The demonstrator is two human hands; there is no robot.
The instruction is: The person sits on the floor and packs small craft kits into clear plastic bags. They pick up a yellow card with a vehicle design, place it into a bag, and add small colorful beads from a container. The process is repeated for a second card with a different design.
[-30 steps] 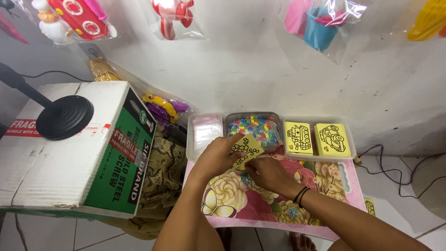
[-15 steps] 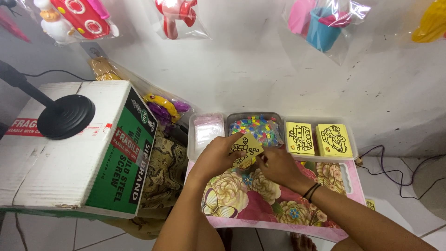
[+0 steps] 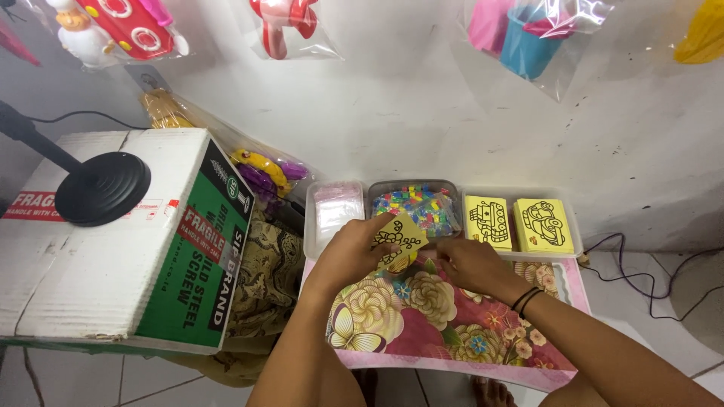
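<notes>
My left hand (image 3: 348, 252) holds a small yellow card with a black line drawing (image 3: 400, 236) above the flowered pink tabletop (image 3: 422, 316). My right hand (image 3: 469, 264), with dark bands on its wrist, touches the card's right lower edge with its fingertips. Just behind the card lies a clear tray of small colourful packets (image 3: 422, 207). To the left of it is a compartment with clear plastic bags (image 3: 337, 207). To the right, two stacks of yellow drawing cards (image 3: 516, 222) lie in a tray.
A white and green cardboard box (image 3: 128, 249) stands at the left with a black round lamp base (image 3: 102, 188) on it. Bagged toys hang on the white wall (image 3: 392, 105). A patterned cloth (image 3: 268, 271) lies beside the box. Black cables (image 3: 641, 279) trail at the right.
The right hand has slid from below the card to its right side, away from the left hand. The card stays held in the left hand, slightly raised.
</notes>
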